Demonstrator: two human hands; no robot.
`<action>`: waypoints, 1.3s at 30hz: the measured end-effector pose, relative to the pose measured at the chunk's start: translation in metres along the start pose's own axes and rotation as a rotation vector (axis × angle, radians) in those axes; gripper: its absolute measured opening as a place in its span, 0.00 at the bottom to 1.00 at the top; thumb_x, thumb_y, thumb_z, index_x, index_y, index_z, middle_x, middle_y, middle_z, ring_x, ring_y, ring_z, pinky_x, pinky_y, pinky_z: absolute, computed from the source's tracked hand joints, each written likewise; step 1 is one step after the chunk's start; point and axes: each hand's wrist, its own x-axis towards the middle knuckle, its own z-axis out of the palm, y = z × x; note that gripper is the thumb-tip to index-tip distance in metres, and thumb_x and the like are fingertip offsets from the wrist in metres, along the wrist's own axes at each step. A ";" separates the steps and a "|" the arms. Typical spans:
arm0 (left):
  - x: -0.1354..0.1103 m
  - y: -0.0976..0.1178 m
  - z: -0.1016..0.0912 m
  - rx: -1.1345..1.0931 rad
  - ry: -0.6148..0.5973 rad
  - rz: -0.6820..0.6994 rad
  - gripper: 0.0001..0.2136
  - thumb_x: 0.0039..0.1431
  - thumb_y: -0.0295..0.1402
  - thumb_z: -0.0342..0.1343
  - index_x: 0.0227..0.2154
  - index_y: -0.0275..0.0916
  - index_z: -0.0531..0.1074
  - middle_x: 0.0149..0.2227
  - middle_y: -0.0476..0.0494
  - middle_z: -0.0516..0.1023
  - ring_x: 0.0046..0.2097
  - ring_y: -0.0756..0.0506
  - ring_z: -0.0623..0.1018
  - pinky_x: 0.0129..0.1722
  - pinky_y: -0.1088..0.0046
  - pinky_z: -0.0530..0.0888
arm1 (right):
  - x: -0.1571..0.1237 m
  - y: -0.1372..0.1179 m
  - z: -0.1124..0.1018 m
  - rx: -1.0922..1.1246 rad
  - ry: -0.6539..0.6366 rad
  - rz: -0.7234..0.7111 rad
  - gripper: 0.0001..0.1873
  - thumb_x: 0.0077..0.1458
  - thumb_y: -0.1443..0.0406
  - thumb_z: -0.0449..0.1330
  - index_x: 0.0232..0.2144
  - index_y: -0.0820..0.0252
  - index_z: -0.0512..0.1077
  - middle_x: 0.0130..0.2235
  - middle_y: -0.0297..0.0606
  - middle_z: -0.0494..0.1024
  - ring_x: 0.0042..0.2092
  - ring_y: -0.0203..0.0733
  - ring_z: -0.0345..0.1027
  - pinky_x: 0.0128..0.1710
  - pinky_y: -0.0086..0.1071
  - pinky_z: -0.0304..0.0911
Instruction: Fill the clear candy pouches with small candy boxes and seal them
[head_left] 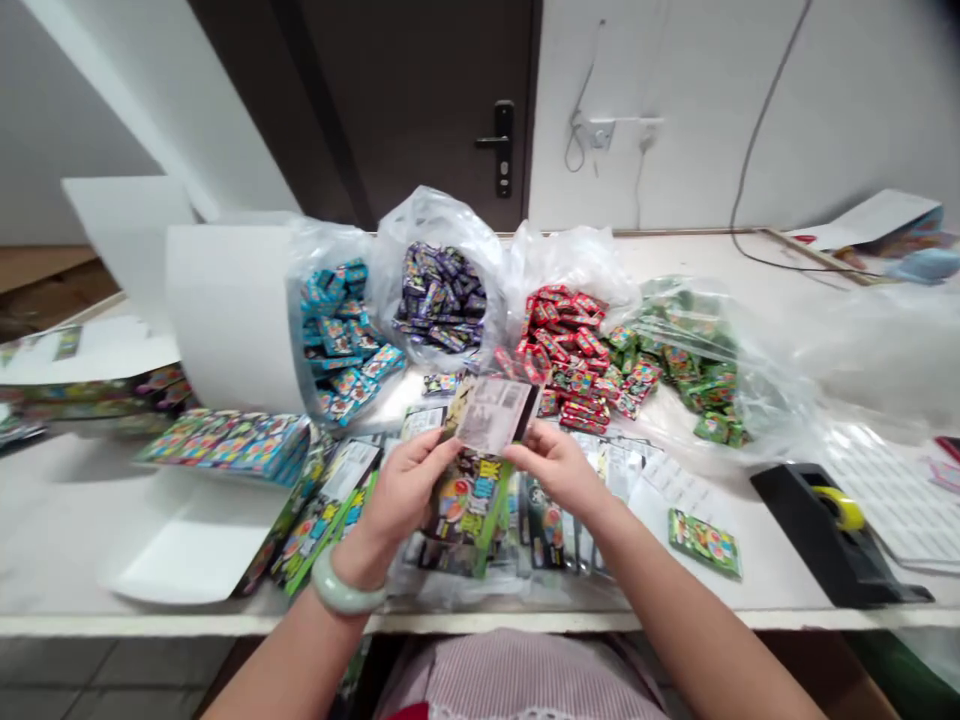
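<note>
Here we go: both hands [480, 475] are up over the counter [450, 622], close together, wrists bent, forearms angling in from the bottom corners. They're clamped on a printed card [491, 415], its grey back tilted up toward the camera. The left hand [405, 490] curls round the card's lower left side, a pale green bangle [345, 590] on that wrist, while the right hand [555, 465] comes in from the other side, fingers [536, 450] pressed against the lower right edge.

Just beneath the card lies a loose spread of colourful card packs [480, 530]. Beyond the card, four clear plastic bags line up: blue packets [337, 330], purple packets [439, 300], red packets [559, 340] and green packets [690, 370], and the red ones are spilling toward it. Left of the card sits a stack of packs [225, 445]. Off to its right, a single green packet [703, 543] lies near a black tape dispenser [821, 530] — yellow tape loaded.
</note>
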 end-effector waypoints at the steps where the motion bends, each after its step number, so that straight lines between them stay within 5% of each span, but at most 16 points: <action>1: -0.001 -0.002 0.002 -0.118 -0.044 -0.088 0.20 0.50 0.47 0.62 0.39 0.35 0.77 0.32 0.42 0.81 0.32 0.43 0.79 0.34 0.69 0.76 | 0.001 0.002 -0.003 0.006 0.033 0.030 0.19 0.45 0.53 0.67 0.36 0.58 0.73 0.35 0.36 0.79 0.37 0.42 0.73 0.37 0.36 0.69; 6: -0.018 -0.020 0.003 -0.087 -0.148 -0.174 0.17 0.53 0.44 0.62 0.41 0.37 0.75 0.37 0.44 0.81 0.37 0.44 0.78 0.38 0.71 0.75 | -0.003 0.009 -0.014 0.004 0.191 0.063 0.18 0.45 0.53 0.67 0.33 0.58 0.71 0.30 0.32 0.76 0.31 0.37 0.69 0.30 0.30 0.65; 12: -0.037 -0.041 0.004 -0.180 -0.047 -0.157 0.18 0.56 0.43 0.60 0.46 0.39 0.72 0.40 0.45 0.80 0.42 0.45 0.78 0.44 0.71 0.73 | -0.020 0.020 -0.010 -0.033 0.021 0.156 0.18 0.45 0.54 0.67 0.35 0.56 0.69 0.30 0.31 0.76 0.32 0.38 0.69 0.29 0.30 0.64; 18: -0.018 -0.023 0.013 -0.433 0.000 -0.109 0.18 0.53 0.38 0.64 0.44 0.39 0.67 0.32 0.50 0.76 0.33 0.51 0.75 0.34 0.78 0.72 | -0.048 0.025 -0.010 -0.010 -0.159 0.323 0.19 0.48 0.53 0.66 0.38 0.56 0.69 0.34 0.33 0.77 0.34 0.40 0.72 0.36 0.35 0.68; 22: -0.019 -0.029 0.024 -0.546 0.021 -0.155 0.18 0.50 0.36 0.65 0.42 0.39 0.66 0.30 0.52 0.74 0.31 0.52 0.74 0.33 0.78 0.71 | -0.066 0.029 -0.017 -0.045 -0.217 0.281 0.14 0.54 0.56 0.62 0.40 0.55 0.70 0.38 0.37 0.78 0.42 0.43 0.73 0.44 0.41 0.69; 29: -0.040 -0.043 0.020 -0.181 -0.193 0.010 0.30 0.62 0.33 0.54 0.64 0.49 0.51 0.40 0.48 0.73 0.39 0.51 0.74 0.41 0.75 0.71 | -0.072 0.018 -0.029 -0.237 0.182 0.009 0.32 0.52 0.59 0.65 0.55 0.50 0.55 0.42 0.37 0.75 0.39 0.41 0.74 0.40 0.38 0.71; 35: -0.048 -0.034 0.007 -0.063 -0.291 -0.002 0.22 0.58 0.33 0.58 0.56 0.43 0.64 0.38 0.45 0.74 0.38 0.49 0.74 0.40 0.72 0.73 | -0.076 0.024 -0.021 -0.254 0.240 -0.049 0.25 0.56 0.61 0.62 0.53 0.49 0.59 0.40 0.36 0.76 0.36 0.39 0.73 0.36 0.36 0.70; 39: -0.047 -0.028 0.006 0.049 -0.120 0.111 0.09 0.59 0.34 0.57 0.41 0.39 0.73 0.35 0.45 0.76 0.38 0.48 0.75 0.38 0.73 0.72 | -0.077 0.017 -0.019 -0.394 0.115 -0.033 0.12 0.60 0.60 0.57 0.46 0.53 0.69 0.38 0.37 0.76 0.33 0.38 0.70 0.32 0.33 0.68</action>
